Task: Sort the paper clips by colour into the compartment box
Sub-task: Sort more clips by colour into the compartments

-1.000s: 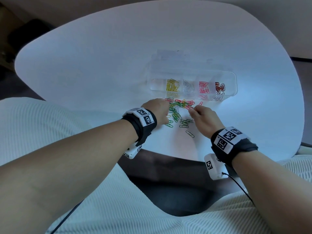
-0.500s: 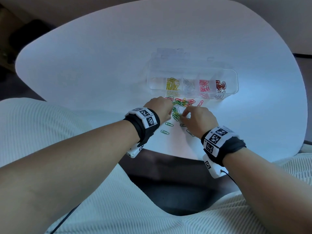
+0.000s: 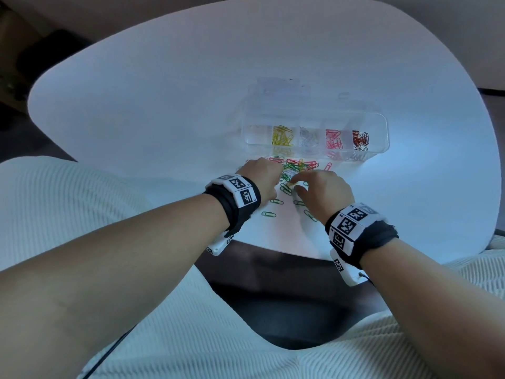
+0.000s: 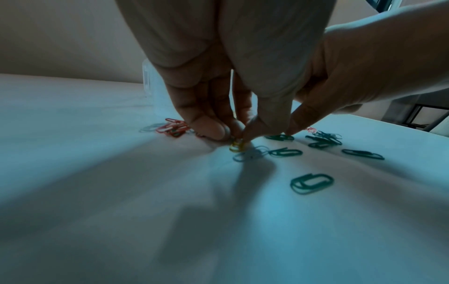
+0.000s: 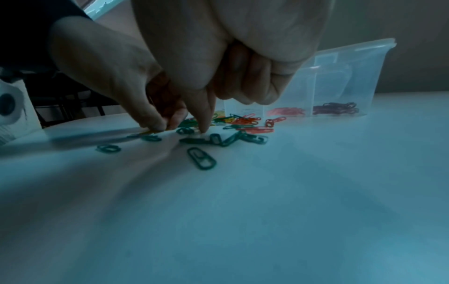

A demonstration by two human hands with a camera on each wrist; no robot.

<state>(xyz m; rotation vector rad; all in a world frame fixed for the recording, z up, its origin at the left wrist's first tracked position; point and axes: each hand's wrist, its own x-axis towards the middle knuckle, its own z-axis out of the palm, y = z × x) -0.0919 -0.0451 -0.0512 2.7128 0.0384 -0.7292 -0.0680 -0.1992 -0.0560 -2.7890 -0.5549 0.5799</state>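
Compartment box (image 3: 379,124): clear plastic, long, lid open toward the far side, standing on the table. Compartments in a row, left to right in the head view: one that looks empty, then yellow clips (image 3: 282,136), pale clear-looking clips (image 3: 308,138), pink clips (image 3: 334,138), dark red clips (image 3: 360,138).

Loose pile of clips (image 3: 296,166) on the table just in front of the box: green, red and pink tangled, some overlapping. Single green clips (image 3: 269,214) lie flat and scattered nearer the table edge, apart from one another. One yellow clip (image 4: 237,146) at the near edge of the pile, tipped up on end.
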